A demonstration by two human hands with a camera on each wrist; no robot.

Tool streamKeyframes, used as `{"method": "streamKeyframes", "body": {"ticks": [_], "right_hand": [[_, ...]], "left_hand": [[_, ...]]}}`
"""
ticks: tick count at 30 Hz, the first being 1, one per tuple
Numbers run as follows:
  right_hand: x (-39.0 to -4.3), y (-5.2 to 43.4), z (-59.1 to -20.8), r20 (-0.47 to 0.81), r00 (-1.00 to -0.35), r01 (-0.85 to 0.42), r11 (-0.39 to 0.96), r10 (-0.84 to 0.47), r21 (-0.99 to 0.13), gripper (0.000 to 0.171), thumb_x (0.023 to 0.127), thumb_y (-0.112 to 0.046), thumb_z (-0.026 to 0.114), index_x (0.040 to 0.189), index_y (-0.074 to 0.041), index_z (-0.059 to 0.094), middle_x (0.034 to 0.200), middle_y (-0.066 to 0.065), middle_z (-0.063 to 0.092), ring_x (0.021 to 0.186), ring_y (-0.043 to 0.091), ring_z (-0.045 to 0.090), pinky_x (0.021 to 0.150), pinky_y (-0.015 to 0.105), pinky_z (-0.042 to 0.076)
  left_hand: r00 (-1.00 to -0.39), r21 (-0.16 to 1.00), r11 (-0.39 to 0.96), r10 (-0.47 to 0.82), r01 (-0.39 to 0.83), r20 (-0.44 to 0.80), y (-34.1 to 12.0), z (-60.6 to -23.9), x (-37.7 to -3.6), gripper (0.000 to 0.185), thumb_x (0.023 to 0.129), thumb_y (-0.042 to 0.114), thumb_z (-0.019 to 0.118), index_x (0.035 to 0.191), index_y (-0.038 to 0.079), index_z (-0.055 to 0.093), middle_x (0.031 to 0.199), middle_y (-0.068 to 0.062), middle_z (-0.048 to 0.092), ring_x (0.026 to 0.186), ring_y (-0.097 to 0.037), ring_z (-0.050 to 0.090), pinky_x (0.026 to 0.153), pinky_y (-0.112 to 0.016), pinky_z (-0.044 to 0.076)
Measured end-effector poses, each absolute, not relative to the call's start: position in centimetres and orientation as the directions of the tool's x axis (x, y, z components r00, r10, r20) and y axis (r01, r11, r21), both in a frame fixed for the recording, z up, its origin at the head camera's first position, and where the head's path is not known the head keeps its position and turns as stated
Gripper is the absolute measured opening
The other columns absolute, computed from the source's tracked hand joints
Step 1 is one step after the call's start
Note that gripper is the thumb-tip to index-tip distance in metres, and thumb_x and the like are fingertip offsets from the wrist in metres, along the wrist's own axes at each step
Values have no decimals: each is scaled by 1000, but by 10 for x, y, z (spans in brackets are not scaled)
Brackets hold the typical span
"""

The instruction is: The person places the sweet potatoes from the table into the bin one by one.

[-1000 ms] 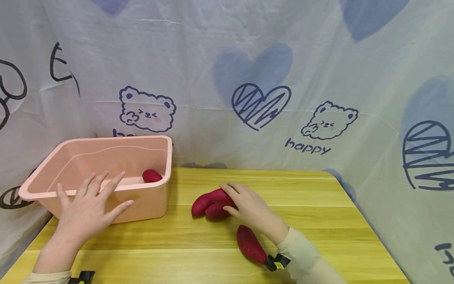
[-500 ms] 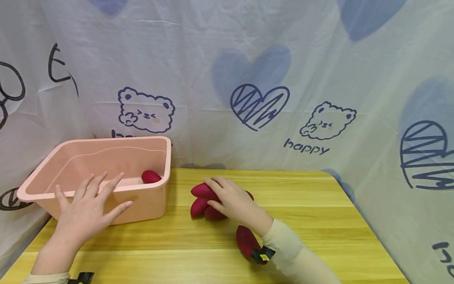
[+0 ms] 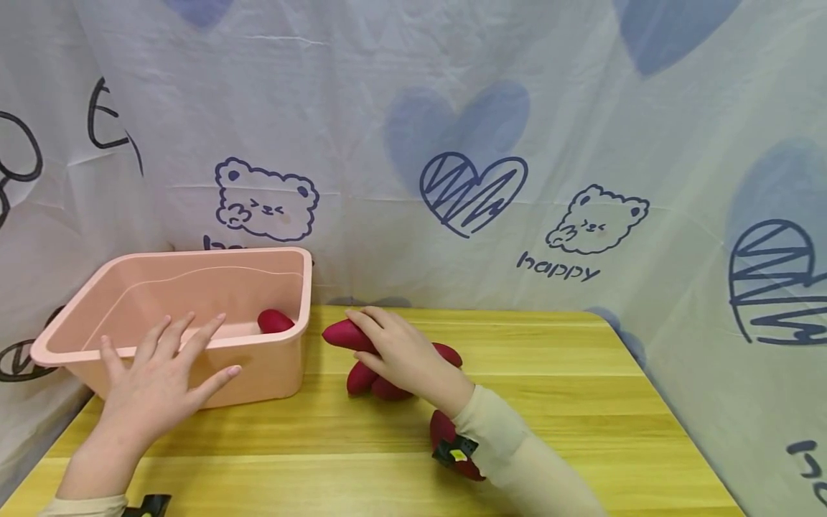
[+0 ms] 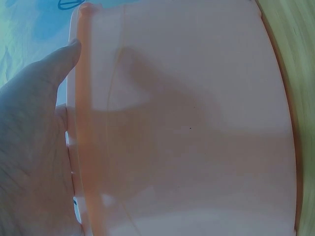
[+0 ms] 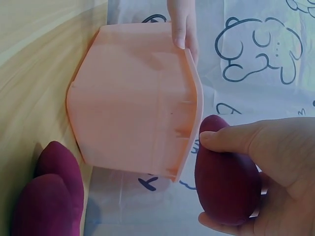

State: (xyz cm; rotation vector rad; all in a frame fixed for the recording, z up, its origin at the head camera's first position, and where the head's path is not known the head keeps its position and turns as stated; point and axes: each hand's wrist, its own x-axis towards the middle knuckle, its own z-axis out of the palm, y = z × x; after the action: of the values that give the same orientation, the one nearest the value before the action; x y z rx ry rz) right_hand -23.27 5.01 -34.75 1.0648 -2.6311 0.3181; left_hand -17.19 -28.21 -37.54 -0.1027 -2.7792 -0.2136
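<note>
My right hand [image 3: 403, 355] grips a dark red sweet potato [image 3: 344, 334], raised above the table just right of the pink bin [image 3: 274, 373]. Seen from the right wrist, thumb and fingers wrap opposite sides of this sweet potato [image 5: 226, 182]. Below that hand lie several more, including one sweet potato [image 3: 360, 378] at the left and another [image 3: 449, 354] behind the hand. My left hand [image 3: 150, 388] rests at the bin's near rim, fingers spread and straight over it. Another sweet potato [image 3: 275, 321] lies inside the bin, at its right end.
One more sweet potato [image 3: 442, 425] lies nearer the front, partly hidden by the black wrist camera [image 3: 455, 450]. The wooden table [image 3: 581, 402] ends at a printed cloth [image 3: 362, 237] hung behind and at the sides.
My right hand has taken up a sweet potato from the group and carried it left and upward toward the bin. The left hand stays at the rim.
</note>
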Motion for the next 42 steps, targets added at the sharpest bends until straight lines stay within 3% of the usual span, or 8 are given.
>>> {"method": "streamKeyframes", "body": {"ticks": [17, 29, 42], "right_hand": [[-249, 19, -335, 377, -676, -705, 704, -633, -84, 65, 92, -35, 66, 149, -19, 39, 140, 5, 54, 121, 21, 58, 102, 35, 51], [-261, -8, -326, 454, -617, -737, 674, -643, -47, 60, 94, -36, 64, 147, -18, 42, 136, 4, 56, 117, 19, 58, 104, 30, 49], [-273, -33, -320, 473, -613, -739, 671, -633, -58, 60, 94, -43, 60, 146, -18, 43, 135, 4, 56, 112, 18, 58, 95, 28, 54]], "left_hand": [[-938, 132, 987, 35, 86, 345, -281, -372, -174, 83, 85, 72, 52, 153, 34, 26, 152, -22, 32, 139, -45, 21, 102, -72, -28], [-938, 130, 988, 36, 86, 344, -282, -373, -173, 83, 85, 72, 52, 154, 36, 23, 152, -22, 31, 139, -45, 20, 101, -71, -29], [-937, 131, 987, 40, 91, 347, -282, -376, -173, 83, 84, 72, 52, 154, 38, 23, 152, -23, 32, 138, -46, 22, 101, -73, -28]]}}
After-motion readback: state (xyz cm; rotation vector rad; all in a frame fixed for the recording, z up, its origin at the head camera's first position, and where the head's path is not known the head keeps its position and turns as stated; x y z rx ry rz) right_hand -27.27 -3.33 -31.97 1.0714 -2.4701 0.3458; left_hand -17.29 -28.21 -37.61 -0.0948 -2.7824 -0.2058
